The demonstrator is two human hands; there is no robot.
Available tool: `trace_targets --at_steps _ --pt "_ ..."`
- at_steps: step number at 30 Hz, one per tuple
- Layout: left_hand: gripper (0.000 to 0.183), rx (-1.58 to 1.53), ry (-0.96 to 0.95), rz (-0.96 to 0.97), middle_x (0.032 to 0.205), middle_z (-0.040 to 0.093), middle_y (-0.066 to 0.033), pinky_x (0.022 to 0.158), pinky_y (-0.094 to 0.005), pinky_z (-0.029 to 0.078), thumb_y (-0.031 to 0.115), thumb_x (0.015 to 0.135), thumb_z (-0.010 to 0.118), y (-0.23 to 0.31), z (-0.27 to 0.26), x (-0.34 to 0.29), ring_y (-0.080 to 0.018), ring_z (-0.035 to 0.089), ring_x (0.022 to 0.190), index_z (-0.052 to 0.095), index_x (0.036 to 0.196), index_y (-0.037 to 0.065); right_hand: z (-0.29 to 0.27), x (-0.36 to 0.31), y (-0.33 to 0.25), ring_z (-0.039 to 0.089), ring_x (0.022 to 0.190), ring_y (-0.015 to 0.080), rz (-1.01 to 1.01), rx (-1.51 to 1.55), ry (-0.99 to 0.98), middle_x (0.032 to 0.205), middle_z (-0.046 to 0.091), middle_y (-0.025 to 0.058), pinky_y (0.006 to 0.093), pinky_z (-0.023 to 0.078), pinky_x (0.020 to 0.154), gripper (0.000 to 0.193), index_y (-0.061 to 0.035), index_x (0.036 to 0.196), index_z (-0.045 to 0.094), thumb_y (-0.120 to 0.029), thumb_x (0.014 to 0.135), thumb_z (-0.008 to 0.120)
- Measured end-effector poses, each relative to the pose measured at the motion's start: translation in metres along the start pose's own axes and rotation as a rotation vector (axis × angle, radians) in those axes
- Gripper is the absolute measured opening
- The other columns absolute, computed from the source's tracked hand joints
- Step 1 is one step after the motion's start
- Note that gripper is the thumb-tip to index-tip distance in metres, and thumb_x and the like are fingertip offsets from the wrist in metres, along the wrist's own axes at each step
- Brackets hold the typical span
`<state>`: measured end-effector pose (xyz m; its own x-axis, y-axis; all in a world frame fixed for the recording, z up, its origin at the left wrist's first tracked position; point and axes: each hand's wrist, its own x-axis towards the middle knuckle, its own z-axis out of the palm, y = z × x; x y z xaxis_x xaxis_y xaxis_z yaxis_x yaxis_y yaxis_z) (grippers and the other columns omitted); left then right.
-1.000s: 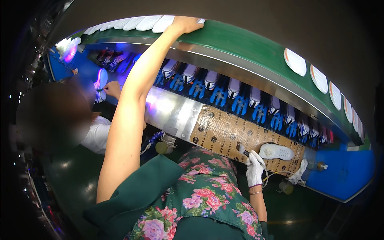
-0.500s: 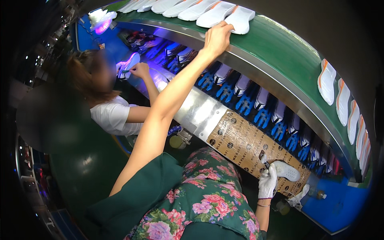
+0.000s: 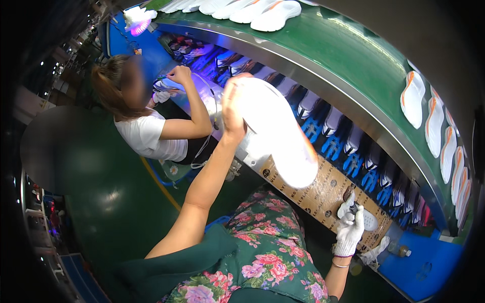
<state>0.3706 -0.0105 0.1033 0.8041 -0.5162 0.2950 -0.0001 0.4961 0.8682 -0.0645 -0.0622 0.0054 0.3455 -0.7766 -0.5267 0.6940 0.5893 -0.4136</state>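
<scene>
My left hand (image 3: 235, 103), bare, is closed on the upper end of a white shoe sole (image 3: 278, 131) with an orange edge. The sole is raised above the bench and partly washed out by glare. Over the bench, my right hand (image 3: 348, 235) wears a white knit glove. Its fingers curl round what looks like a small brush (image 3: 348, 193) with a brown end; the grip is partly hidden. Right beside the glove lies a pale grey dotted shoe-sole-shaped piece (image 3: 370, 221) on the brown printed covering (image 3: 323, 202) of the bench.
A green conveyor (image 3: 348, 65) curves past, carrying white soles (image 3: 414, 98) at both ends. Below it, shoes stand on blue racks (image 3: 332, 146). A co-worker (image 3: 151, 131) sits at the left, hands on a shoe. A small bottle (image 3: 404, 251) lies near the blue surface at right.
My left hand has taken the white sole off the conveyor and brought it down towards me. My right hand has moved slightly right, over the dotted piece. The co-worker's hand has risen.
</scene>
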Motion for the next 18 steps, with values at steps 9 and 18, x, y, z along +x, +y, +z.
trace_targets --at_steps 9,18 --pt "0.050 -0.291 -0.403 -1.230 0.120 0.065 -0.0159 0.096 -0.0405 0.053 0.039 0.099 0.049 -0.095 0.032 -0.158 -0.0269 0.066 0.109 0.054 0.130 0.001 0.073 -0.020 0.022 0.062 0.071 0.0170 -0.065 -0.281 -0.247 0.092 0.069 0.0139 0.0258 0.050 0.062 0.022 0.0045 0.108 0.065 0.004 0.086 0.066" --pt "0.120 -0.955 -0.618 -1.537 0.128 0.059 -0.0250 0.101 -0.0585 0.045 0.094 0.076 0.013 -0.072 0.035 -0.212 -0.0520 0.057 0.115 0.038 0.147 0.002 0.105 -0.026 0.023 0.065 0.073 0.0113 -0.297 -0.633 -0.310 0.085 0.069 0.0056 0.0239 0.052 0.064 0.017 0.0020 0.099 0.072 0.003 0.082 0.074"
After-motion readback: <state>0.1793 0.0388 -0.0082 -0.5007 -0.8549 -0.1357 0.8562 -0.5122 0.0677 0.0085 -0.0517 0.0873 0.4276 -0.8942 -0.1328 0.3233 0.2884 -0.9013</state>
